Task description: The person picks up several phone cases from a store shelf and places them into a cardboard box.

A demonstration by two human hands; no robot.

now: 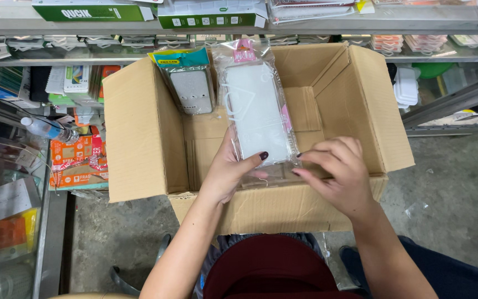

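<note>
Head view | left hand grip closed on phone-case packet | right hand pinches its corner

Cardboard box: matt brown corrugated paperboard, flaps creased and slightly rough. Phone case packet, centre of frame: glossy, crinkled clear plastic sleeve over a smooth, matt white case; second packet, upper centre: same shiny film with a teal paper header. Floor, lower right: rough, dull grey concrete.
</note>
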